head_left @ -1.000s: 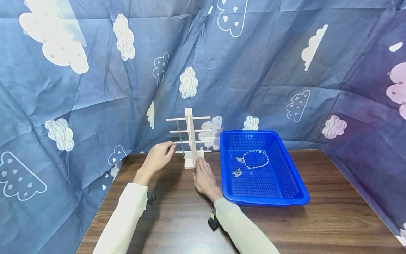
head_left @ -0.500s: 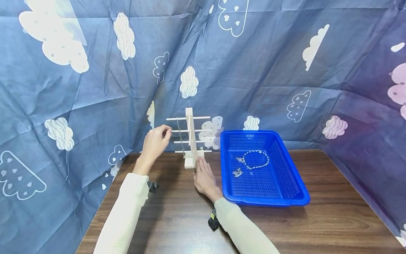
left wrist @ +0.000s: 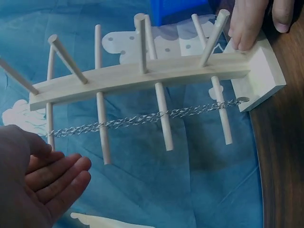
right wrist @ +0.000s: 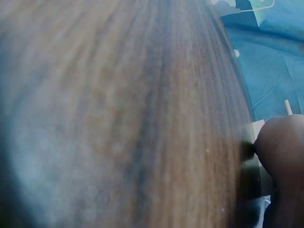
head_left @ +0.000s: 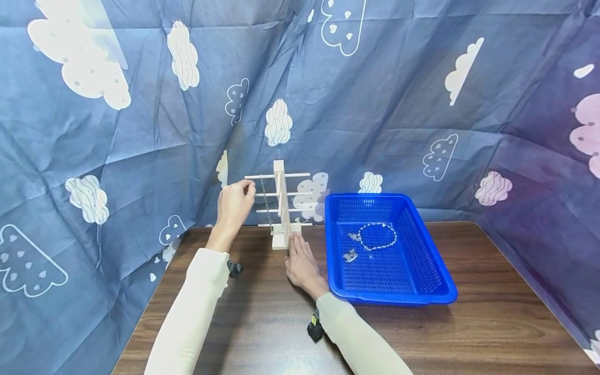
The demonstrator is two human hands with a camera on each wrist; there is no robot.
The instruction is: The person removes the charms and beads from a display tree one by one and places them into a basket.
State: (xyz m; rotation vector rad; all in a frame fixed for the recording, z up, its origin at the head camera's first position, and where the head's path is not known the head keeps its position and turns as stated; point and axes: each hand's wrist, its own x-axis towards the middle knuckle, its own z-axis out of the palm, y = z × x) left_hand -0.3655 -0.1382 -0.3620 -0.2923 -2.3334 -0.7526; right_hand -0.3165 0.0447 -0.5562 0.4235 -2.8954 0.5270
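A pale wooden peg stand stands upright at the back of the table, with pegs on both sides. From its top left peg hangs a silver chain necklace, running down past the lower pegs towards the base. My left hand is beside the end of that top peg, fingers loosely curled; in the left wrist view nothing shows in the fingers. Whether a fingertip touches the peg I cannot tell. My right hand lies with straight fingers against the stand's base. The right wrist view shows only part of this hand.
Right of the stand is a blue plastic basket. Inside it lie a beaded loop and small heaps of silver chain. A blue cloth with cloud prints hangs behind the brown wooden table.
My left hand has risen from beside the lower left pegs to the end of the top left peg. The right hand, stand and necklace have stayed in place.
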